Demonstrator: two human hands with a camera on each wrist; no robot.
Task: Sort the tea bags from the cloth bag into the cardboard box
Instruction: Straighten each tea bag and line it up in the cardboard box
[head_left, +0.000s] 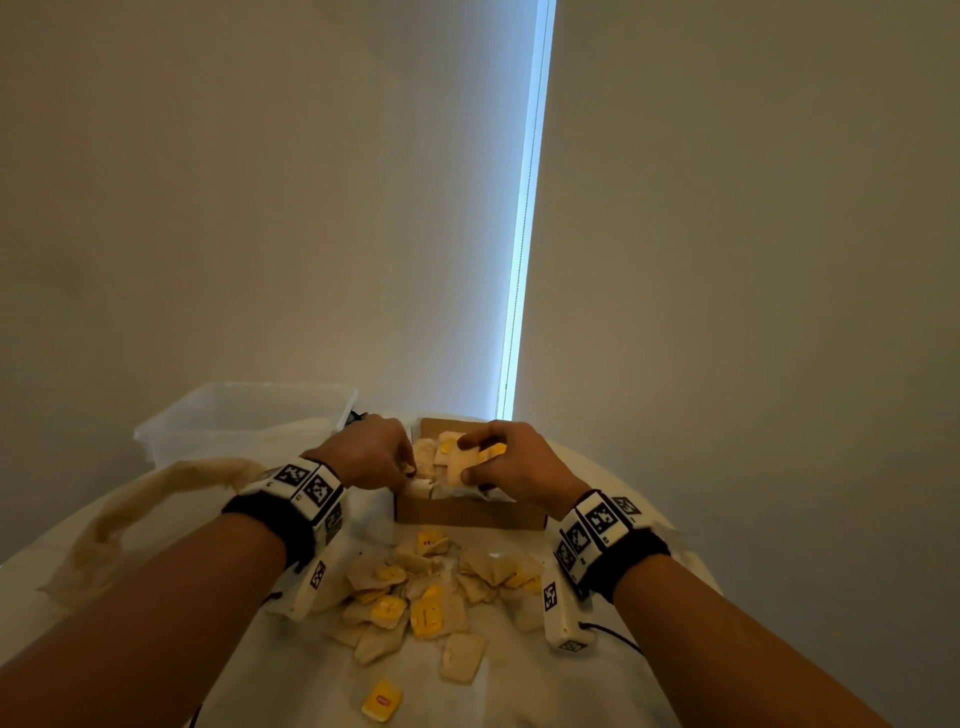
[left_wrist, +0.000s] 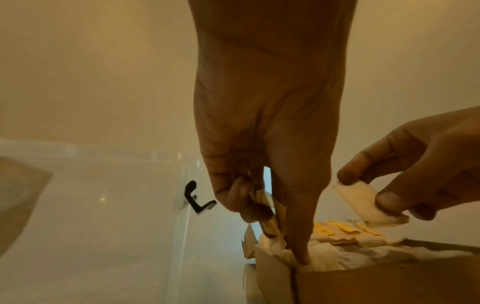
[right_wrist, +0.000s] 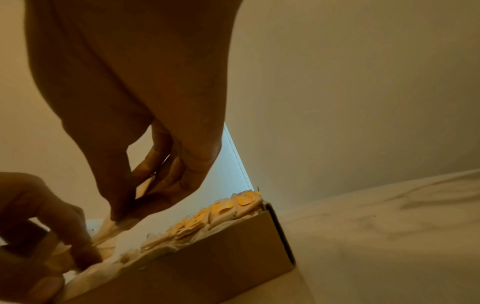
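Observation:
The brown cardboard box (head_left: 467, 513) stands mid-table, packed with tea bags (right_wrist: 221, 209) carrying yellow tags. My right hand (head_left: 470, 457) hovers over the box and pinches a pale tea bag (head_left: 456, 470) between thumb and fingers; the same tea bag (left_wrist: 363, 203) shows in the left wrist view. My left hand (head_left: 408, 470) is at the box's near-left corner. Its index finger (left_wrist: 301, 253) presses down on the packed bags while the other fingers curl around a brownish tea bag (left_wrist: 269, 218). Loose tea bags (head_left: 426, 592) lie heaped in front of the box. The cloth bag (head_left: 130, 514) lies limp at the left.
A clear plastic container (head_left: 244, 415) stands at the back left, close beside the box. One tea bag with a yellow tag (head_left: 382, 701) lies alone near the table's front edge. A white cloth covers the round table (head_left: 597, 691). The wall rises just behind the box.

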